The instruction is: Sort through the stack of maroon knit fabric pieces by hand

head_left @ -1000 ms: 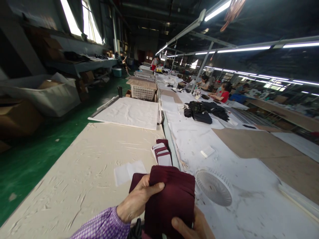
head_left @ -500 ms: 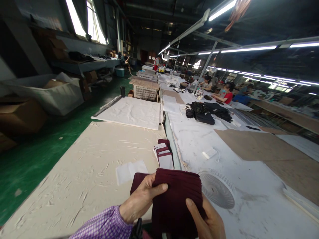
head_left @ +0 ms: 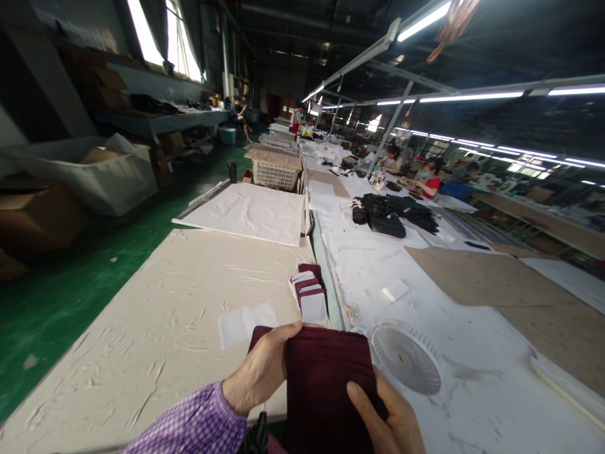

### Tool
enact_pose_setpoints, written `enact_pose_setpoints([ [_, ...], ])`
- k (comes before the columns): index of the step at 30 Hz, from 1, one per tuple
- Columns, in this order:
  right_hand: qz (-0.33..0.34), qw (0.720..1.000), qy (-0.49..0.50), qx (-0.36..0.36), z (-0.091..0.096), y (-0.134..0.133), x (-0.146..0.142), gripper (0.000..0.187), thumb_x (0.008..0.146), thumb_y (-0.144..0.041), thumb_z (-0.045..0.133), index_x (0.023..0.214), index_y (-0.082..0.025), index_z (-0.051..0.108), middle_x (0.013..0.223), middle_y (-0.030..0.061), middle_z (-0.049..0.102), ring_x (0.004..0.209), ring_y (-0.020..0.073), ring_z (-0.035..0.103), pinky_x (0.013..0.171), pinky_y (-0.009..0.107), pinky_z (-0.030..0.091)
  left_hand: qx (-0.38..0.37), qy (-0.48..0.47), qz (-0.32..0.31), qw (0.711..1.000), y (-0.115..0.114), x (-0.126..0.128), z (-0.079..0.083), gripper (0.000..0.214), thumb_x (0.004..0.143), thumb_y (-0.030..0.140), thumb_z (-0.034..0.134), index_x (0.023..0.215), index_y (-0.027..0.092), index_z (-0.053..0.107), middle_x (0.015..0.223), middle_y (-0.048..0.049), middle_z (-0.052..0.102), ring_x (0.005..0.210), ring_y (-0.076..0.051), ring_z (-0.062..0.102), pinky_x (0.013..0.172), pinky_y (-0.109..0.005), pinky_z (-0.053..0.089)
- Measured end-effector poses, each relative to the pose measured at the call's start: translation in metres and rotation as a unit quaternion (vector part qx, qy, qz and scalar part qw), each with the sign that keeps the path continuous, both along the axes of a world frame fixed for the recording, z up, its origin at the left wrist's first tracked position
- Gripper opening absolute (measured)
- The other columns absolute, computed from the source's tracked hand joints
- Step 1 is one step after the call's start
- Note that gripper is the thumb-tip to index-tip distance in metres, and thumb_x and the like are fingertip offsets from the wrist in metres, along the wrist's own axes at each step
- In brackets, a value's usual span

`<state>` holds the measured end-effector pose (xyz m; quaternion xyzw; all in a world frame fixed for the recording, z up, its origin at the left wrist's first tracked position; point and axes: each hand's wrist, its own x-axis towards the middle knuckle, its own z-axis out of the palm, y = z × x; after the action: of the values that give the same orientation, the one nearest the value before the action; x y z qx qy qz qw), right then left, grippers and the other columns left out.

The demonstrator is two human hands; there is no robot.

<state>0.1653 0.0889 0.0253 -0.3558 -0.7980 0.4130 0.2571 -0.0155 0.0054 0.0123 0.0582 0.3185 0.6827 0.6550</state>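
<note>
Between my hands is a stack of maroon fabric pieces (head_left: pixel 326 384), its layered edge showing along the top. My left hand (head_left: pixel 265 362), with a purple checked sleeve, grips the stack's upper left corner, thumb along the top edge. On the right side my right hand (head_left: pixel 390 410) holds it, thumb on the front face and fingers behind. Another maroon piece (head_left: pixel 258 335) lies on the beige-covered table behind my left hand. Farther up is a fanned pile of maroon pieces with white pieces (head_left: pixel 312 296). White sheets (head_left: pixel 248 323) lie left of that pile.
A round white fan (head_left: pixel 406 359) lies on the white table to the right. Beyond it are a small white block (head_left: pixel 396 291) and a heap of black garments (head_left: pixel 392 213). A plastic crate (head_left: pixel 276 173) stands farther back. Several people work in the distance.
My left thumb has moved from the front face of the maroon stack up to its top edge. The stack has shifted slightly down and left with both hands.
</note>
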Motion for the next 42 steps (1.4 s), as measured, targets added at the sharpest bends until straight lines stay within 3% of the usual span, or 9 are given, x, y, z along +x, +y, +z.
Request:
enact_pose_setpoints([
  [3,0.016,0.999,-0.009,-0.045,0.000,-0.001,0.001,0.030,0.082,-0.040,0.056,0.098,-0.019,0.070,0.100,0.0080,0.071,0.091,0.0218,0.066,0.083,0.027,0.053,0.002,-0.006,-0.005,1.000,-0.001,-0.001,-0.001,0.037,0.084,0.032,0.052,0.107,0.008,0.066,0.102,-0.0145,0.071,0.099,-0.027,0.063,0.085,-0.034,0.046],
  [11,0.035,0.996,-0.035,-0.069,0.002,0.000,0.002,0.032,0.081,-0.043,0.055,0.101,-0.021,0.069,0.101,0.0069,0.071,0.092,0.0224,0.066,0.084,0.027,0.052,0.014,0.003,-0.010,1.000,-0.003,-0.002,0.004,0.038,0.084,0.033,0.050,0.108,0.007,0.065,0.102,-0.0151,0.070,0.097,-0.027,0.063,0.085,-0.033,0.046],
  [18,-0.037,0.989,0.045,-0.139,0.003,-0.008,-0.002,0.036,0.078,-0.044,0.060,0.103,-0.019,0.069,0.099,0.0075,0.073,0.093,0.0256,0.065,0.083,0.034,0.053,0.057,-0.013,-0.025,0.998,-0.008,-0.001,-0.004,0.048,0.088,0.046,0.044,0.117,0.011,0.061,0.113,-0.0135,0.067,0.105,-0.024,0.061,0.090,-0.032,0.045],
  [20,-0.054,0.986,0.059,-0.147,0.001,-0.009,-0.002,0.037,0.077,-0.044,0.061,0.103,-0.018,0.069,0.097,0.0086,0.073,0.095,0.0278,0.065,0.080,0.036,0.054,0.099,0.006,-0.036,0.994,-0.011,0.001,-0.007,0.047,0.083,0.046,0.055,0.115,0.013,0.063,0.114,-0.0128,0.067,0.107,-0.025,0.060,0.093,-0.033,0.044],
  [24,-0.068,0.985,0.058,-0.146,-0.002,-0.009,-0.004,0.044,0.079,-0.047,0.058,0.108,-0.015,0.067,0.095,0.0098,0.073,0.102,0.0301,0.063,0.080,0.039,0.055,0.161,0.090,-0.052,0.982,-0.015,0.010,-0.011,0.046,0.068,0.023,0.075,0.113,0.015,0.065,0.113,-0.0122,0.067,0.106,-0.027,0.061,0.094,-0.035,0.044],
  [29,-0.088,0.984,0.043,-0.146,-0.006,-0.007,-0.007,0.046,0.078,-0.047,0.059,0.109,-0.014,0.066,0.105,0.0116,0.071,0.105,0.0298,0.061,0.086,0.040,0.052,0.090,0.073,-0.017,0.993,-0.010,0.024,-0.015,0.031,0.073,0.016,0.070,0.104,0.016,0.069,0.096,-0.0102,0.073,0.087,-0.021,0.068,0.084,-0.032,0.050],
  [34,-0.084,0.991,0.011,-0.101,-0.007,-0.001,-0.006,0.043,0.076,-0.046,0.062,0.105,-0.015,0.067,0.109,0.0107,0.069,0.105,0.0279,0.060,0.092,0.037,0.049,0.025,0.025,0.019,0.999,-0.004,0.027,-0.019,0.021,0.068,0.018,0.075,0.089,0.013,0.073,0.083,-0.0101,0.074,0.074,-0.019,0.069,0.075,-0.028,0.052],
  [39,0.013,0.985,0.018,-0.174,-0.005,-0.009,-0.004,0.035,0.080,-0.049,0.055,0.096,-0.021,0.069,0.092,0.0044,0.071,0.083,0.0216,0.066,0.070,0.028,0.054,0.002,0.006,0.053,0.999,-0.005,0.014,-0.024,0.020,0.065,0.016,0.076,0.084,0.012,0.072,0.082,-0.0096,0.074,0.073,-0.019,0.068,0.074,-0.029,0.051],
  [42,0.071,0.992,0.020,-0.105,-0.009,-0.018,0.003,0.038,0.078,-0.055,0.054,0.078,-0.021,0.071,0.078,0.0034,0.068,0.070,0.0182,0.064,0.060,0.024,0.052,-0.004,-0.001,0.069,0.998,-0.007,0.004,-0.025,0.018,0.066,0.013,0.075,0.083,0.012,0.071,0.082,-0.0087,0.074,0.071,-0.017,0.067,0.074,-0.028,0.051],
])
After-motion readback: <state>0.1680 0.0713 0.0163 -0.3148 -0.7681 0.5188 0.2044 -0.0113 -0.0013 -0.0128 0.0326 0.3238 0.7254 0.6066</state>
